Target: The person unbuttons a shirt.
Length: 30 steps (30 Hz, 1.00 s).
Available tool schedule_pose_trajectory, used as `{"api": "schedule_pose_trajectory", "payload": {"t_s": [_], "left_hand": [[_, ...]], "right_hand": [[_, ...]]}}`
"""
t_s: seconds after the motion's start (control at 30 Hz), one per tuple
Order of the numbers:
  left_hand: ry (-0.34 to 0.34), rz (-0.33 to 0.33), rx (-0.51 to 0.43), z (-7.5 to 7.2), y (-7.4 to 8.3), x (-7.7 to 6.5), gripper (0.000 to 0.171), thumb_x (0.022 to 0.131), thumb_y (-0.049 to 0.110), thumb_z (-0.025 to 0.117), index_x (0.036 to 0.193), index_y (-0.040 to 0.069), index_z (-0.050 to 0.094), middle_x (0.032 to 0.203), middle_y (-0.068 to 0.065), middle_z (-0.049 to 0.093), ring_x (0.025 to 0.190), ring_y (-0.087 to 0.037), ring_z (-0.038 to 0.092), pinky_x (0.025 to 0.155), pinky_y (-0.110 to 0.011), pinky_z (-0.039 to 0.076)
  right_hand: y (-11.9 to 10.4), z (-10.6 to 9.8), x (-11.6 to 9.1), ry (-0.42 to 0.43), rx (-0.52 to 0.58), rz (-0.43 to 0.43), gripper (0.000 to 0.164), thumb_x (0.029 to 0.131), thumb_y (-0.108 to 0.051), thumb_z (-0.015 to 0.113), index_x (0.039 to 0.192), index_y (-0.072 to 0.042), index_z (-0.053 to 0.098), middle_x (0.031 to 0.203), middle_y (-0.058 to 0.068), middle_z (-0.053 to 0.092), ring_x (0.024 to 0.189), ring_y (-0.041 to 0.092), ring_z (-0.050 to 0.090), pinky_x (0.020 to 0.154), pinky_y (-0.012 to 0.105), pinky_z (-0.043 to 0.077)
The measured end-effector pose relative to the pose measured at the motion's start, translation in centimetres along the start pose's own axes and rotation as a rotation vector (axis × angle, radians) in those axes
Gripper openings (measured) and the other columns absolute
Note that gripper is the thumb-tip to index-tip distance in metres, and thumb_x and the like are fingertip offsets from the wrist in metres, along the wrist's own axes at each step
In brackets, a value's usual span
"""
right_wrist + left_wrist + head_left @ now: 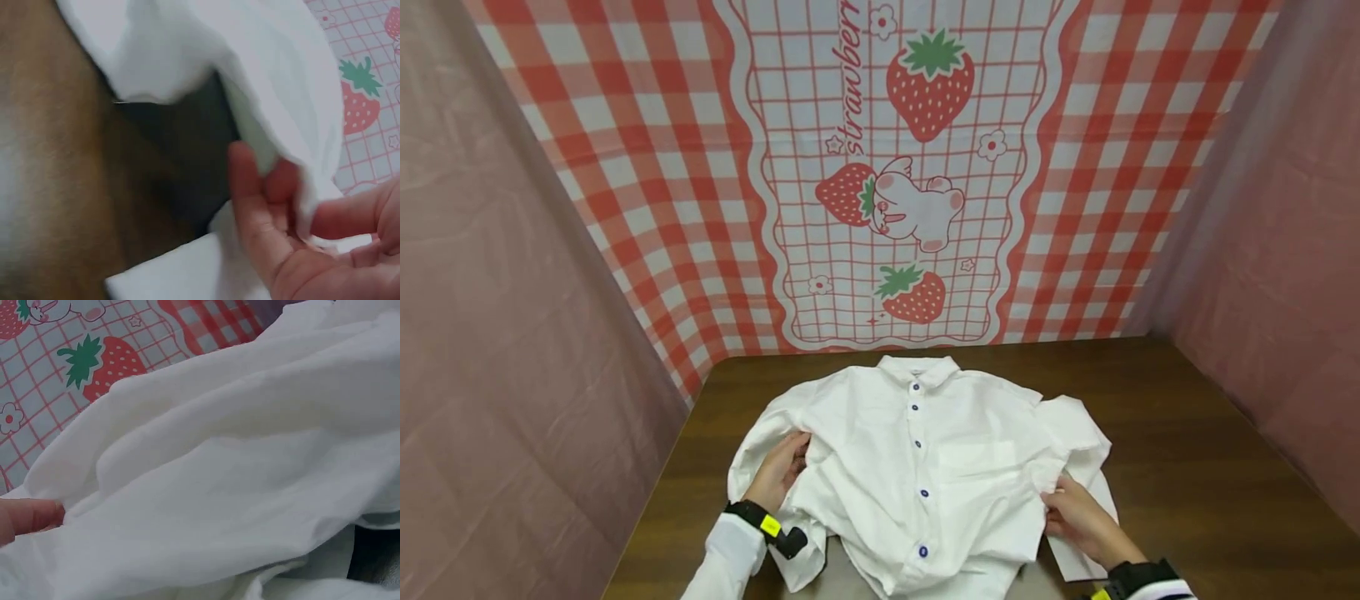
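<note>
A white button-up shirt (880, 450) with dark blue buttons lies front up, its collar toward the back of the table. At the shirt's left side, my left hand (782, 471) pinches the cloth; in the left wrist view only a fingertip (37, 514) shows against the folds. My right hand (1075, 515) grips the opposite side edge between thumb and fingers, and the right wrist view shows that edge (306, 206) lifted off the table. Both sleeves hang outward past my hands, the right one bent. The lower hem is bunched toward me and partly out of the frame.
The brown wooden table (1195, 467) extends on both sides of the shirt. A grey surface (842, 575) shows under the hem. Behind stands a red checked cloth (1112, 167) with strawberries, and pink curtains (512, 333) hang left and right.
</note>
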<state>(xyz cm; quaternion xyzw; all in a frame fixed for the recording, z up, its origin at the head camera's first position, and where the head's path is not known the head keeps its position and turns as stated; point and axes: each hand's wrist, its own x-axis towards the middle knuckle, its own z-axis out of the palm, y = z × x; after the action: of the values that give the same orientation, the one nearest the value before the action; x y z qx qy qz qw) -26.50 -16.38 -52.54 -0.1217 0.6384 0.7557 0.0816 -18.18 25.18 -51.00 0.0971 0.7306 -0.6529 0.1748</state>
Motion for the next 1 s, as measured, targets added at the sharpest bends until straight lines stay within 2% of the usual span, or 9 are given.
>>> {"api": "schedule_pose_trajectory", "payload": {"t_s": [0.1, 0.2, 0.4, 0.5, 0.67, 0.77, 0.8, 0.87, 1.0], "left_hand": [[-0.066, -0.017, -0.016, 0.0, -0.1, 0.0, 0.022, 0.097, 0.020, 0.046, 0.108, 0.002, 0.053, 0.089, 0.003, 0.061, 0.078, -0.005, 0.057, 0.075, -0.022, 0.045], [-0.112, -0.010, -0.013, 0.1, -0.2, 0.1, 0.027, 0.099, 0.023, 0.042, 0.116, 0.003, 0.043, 0.100, 0.000, 0.059, 0.088, -0.006, 0.056, 0.080, -0.024, 0.045], [-0.017, -0.017, -0.207, -0.1, -0.1, 0.4, 0.006, 0.096, 0.020, 0.048, 0.098, 0.014, 0.048, 0.080, 0.006, 0.057, 0.073, -0.006, 0.055, 0.069, -0.019, 0.044], [0.017, -0.008, -0.215, -0.3, 0.5, 0.4, 0.005, 0.096, 0.015, 0.044, 0.093, 0.012, 0.046, 0.074, 0.005, 0.055, 0.069, -0.007, 0.053, 0.066, -0.020, 0.045], [0.113, 0.011, -0.102, -1.0, 1.4, 0.8, 0.019, 0.099, 0.014, 0.035, 0.105, -0.003, 0.042, 0.080, -0.004, 0.053, 0.071, -0.010, 0.056, 0.071, -0.025, 0.050], [0.120, 0.038, -0.080, -2.7, 0.2, 2.1, 0.036, 0.100, 0.019, 0.035, 0.118, -0.012, 0.038, 0.087, -0.008, 0.053, 0.075, -0.013, 0.058, 0.075, -0.032, 0.051], [0.079, 0.081, -0.095, -3.7, -0.9, 3.2, 0.037, 0.099, 0.023, 0.039, 0.116, -0.010, 0.042, 0.085, -0.008, 0.055, 0.073, -0.013, 0.059, 0.071, -0.032, 0.051], [0.102, 0.091, -0.035, -4.5, -1.7, 4.0, 0.037, 0.098, 0.026, 0.042, 0.111, -0.008, 0.047, 0.079, -0.004, 0.052, 0.068, -0.012, 0.055, 0.064, -0.030, 0.048], [0.161, 0.066, 0.121, -4.2, -1.2, 3.4, 0.029, 0.096, 0.028, 0.046, 0.090, -0.001, 0.051, 0.064, 0.002, 0.044, 0.053, -0.009, 0.044, 0.048, -0.023, 0.038]], "right_hand": [[0.6, 0.1, 0.0, 0.030, 0.059, 0.000, 0.036, 0.095, 0.000, 0.028, 0.126, 0.016, 0.019, 0.082, 0.003, 0.057, 0.071, 0.012, 0.059, 0.065, 0.030, 0.051], [1.0, 0.0, -0.2, 0.002, 0.074, -0.001, 0.034, 0.097, -0.003, 0.030, 0.122, 0.017, 0.023, 0.081, 0.002, 0.060, 0.071, 0.012, 0.061, 0.065, 0.031, 0.052], [1.4, -0.5, -1.0, -0.170, 0.067, 0.008, 0.023, 0.095, -0.011, 0.045, 0.102, 0.010, 0.047, 0.071, 0.001, 0.065, 0.067, 0.011, 0.064, 0.064, 0.028, 0.054], [1.5, -0.9, -1.4, -0.182, 0.088, -0.011, 0.017, 0.093, -0.006, 0.044, 0.099, 0.009, 0.050, 0.072, 0.001, 0.064, 0.068, 0.011, 0.064, 0.065, 0.027, 0.054], [1.7, -1.8, -1.2, -0.020, 0.109, -0.015, 0.022, 0.092, 0.001, 0.034, 0.104, 0.017, 0.043, 0.072, 0.001, 0.061, 0.066, 0.010, 0.061, 0.062, 0.028, 0.053], [1.7, -2.7, -1.0, 0.104, 0.057, 0.006, 0.031, 0.091, 0.002, 0.031, 0.113, 0.024, 0.034, 0.071, 0.001, 0.058, 0.063, 0.010, 0.059, 0.058, 0.028, 0.052], [1.7, -3.0, -0.9, 0.139, 0.035, 0.015, 0.034, 0.091, 0.001, 0.031, 0.115, 0.025, 0.031, 0.070, 0.001, 0.057, 0.061, 0.010, 0.057, 0.057, 0.028, 0.052], [1.7, -3.6, -0.8, 0.188, -0.016, 0.027, 0.040, 0.091, 0.001, 0.031, 0.121, 0.026, 0.027, 0.067, 0.000, 0.053, 0.056, 0.009, 0.053, 0.054, 0.027, 0.050], [1.3, -4.4, -0.6, 0.211, -0.110, 0.045, 0.044, 0.090, 0.000, 0.032, 0.125, 0.025, 0.027, 0.060, 0.000, 0.045, 0.050, 0.007, 0.045, 0.049, 0.023, 0.047]]}}
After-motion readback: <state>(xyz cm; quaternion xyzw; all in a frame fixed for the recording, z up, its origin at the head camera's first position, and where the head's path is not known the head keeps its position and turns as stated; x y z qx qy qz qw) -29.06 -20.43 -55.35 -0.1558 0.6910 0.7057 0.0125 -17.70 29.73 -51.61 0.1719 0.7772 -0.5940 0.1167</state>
